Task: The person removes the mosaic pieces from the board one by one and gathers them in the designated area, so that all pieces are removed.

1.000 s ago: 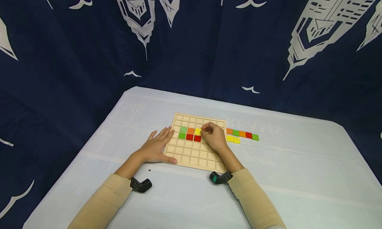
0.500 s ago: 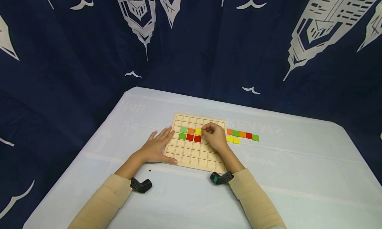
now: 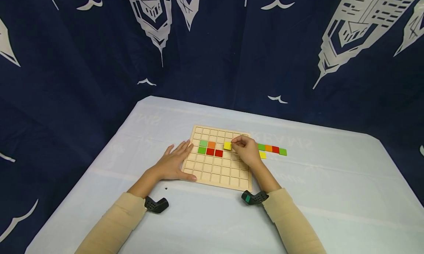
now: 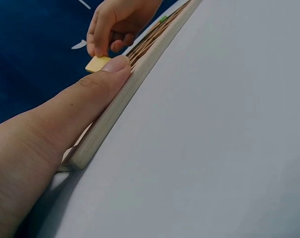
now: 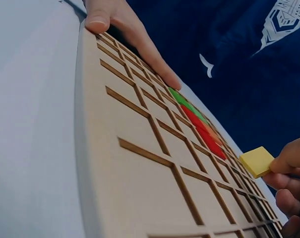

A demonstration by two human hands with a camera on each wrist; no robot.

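A wooden grid board (image 3: 216, 169) lies on the table. My left hand (image 3: 173, 165) rests on its left side with fingers spread, the thumb (image 4: 97, 84) over the near edge. Between thumb and fingertips my right hand (image 3: 246, 151) pinches a yellow square tile (image 5: 258, 161); it is held tilted above the board in the right wrist view. In the grid sit a light green tile (image 3: 203, 143), an orange tile (image 3: 211, 145), a green tile (image 3: 202, 150) and two red tiles, one left (image 3: 210, 151) and one right (image 3: 218, 153).
Right of the board lies a row of loose tiles, with a green one (image 3: 261, 147), an orange one (image 3: 268, 148), a red one (image 3: 275, 150) and another green one (image 3: 283, 152). A yellow tile (image 3: 262, 155) lies below them, partly behind my right hand. A dark curtain (image 3: 212, 62) hangs behind the table.
My right hand has moved right with the yellow tile, away from beside the orange tile, where a bare cell now shows. My left hand has stayed in place.
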